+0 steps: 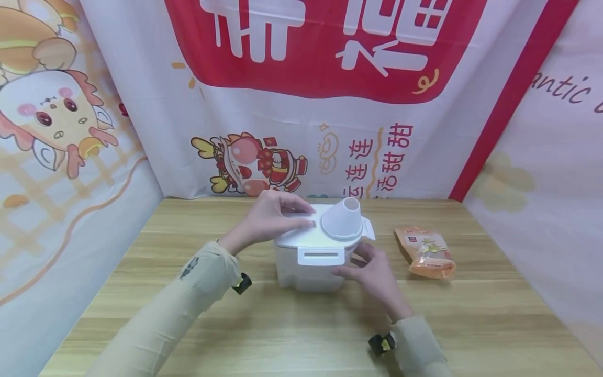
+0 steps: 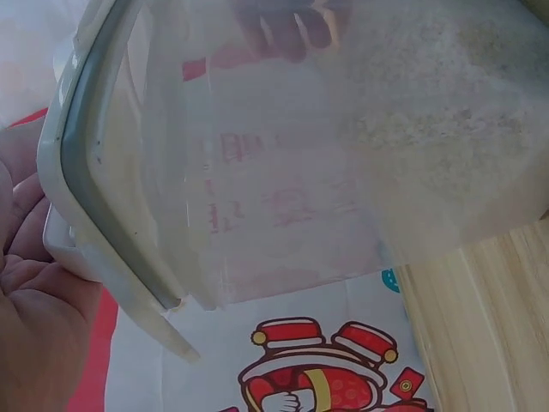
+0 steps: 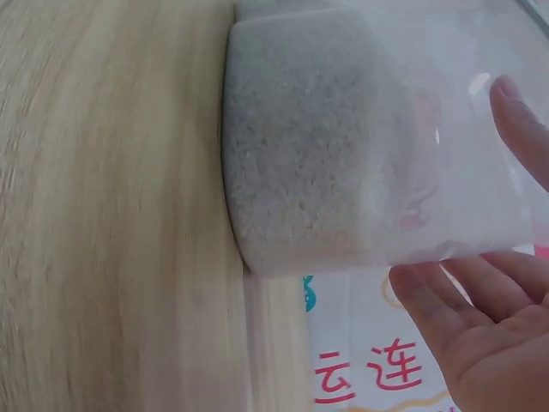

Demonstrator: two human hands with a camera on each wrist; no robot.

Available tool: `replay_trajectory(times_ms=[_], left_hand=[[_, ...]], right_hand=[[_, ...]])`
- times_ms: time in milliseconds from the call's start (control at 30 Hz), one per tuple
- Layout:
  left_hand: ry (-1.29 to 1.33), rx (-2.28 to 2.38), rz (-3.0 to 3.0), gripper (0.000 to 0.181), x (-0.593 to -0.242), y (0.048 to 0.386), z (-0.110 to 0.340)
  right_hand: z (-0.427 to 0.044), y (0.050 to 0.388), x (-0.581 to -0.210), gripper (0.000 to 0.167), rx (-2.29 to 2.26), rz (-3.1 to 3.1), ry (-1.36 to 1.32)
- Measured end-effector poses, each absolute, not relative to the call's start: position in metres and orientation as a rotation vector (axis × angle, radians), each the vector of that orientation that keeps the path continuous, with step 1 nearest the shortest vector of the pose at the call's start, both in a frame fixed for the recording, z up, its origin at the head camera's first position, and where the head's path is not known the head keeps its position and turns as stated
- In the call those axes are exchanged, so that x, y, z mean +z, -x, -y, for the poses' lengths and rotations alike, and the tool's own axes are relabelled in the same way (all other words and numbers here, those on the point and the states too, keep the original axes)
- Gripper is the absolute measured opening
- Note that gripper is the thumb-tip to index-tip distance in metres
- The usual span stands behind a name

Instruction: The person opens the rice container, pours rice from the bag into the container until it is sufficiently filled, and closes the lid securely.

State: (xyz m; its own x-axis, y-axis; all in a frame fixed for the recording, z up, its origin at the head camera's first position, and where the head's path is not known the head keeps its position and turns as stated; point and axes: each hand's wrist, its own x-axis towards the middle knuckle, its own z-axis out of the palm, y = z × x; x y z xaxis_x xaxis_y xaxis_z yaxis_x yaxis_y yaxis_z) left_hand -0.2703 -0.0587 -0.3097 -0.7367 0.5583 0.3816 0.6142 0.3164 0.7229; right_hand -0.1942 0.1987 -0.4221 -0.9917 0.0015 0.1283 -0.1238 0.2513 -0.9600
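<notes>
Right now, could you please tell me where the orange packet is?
In the head view, the orange packet lies on the right part of the wooden table, to the right of the white container.

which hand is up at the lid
The left hand, touching the top of the lid; the right hand holds the tub lower down.

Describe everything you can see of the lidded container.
The container is a cloudy, see-through, plastic-looking box, standing upright on the wooden table and partly filled with pale grains. Its white lid sits on top, bearing a cone-shaped spout; flaps jut out on the near and right sides, the near one slotted. The left hand touches the lid; the right hand holds the container's side.
</notes>
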Motion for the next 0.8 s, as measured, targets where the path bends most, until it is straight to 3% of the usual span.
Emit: replay_trajectory(times_ms=[800], left_hand=[[1.159, -1.468, 2.538, 0.021, -0.313, 0.273, 0.064]], right_hand=[[-0.219, 0.204, -0.426, 0.084, 2.179, 2.347, -0.034]])
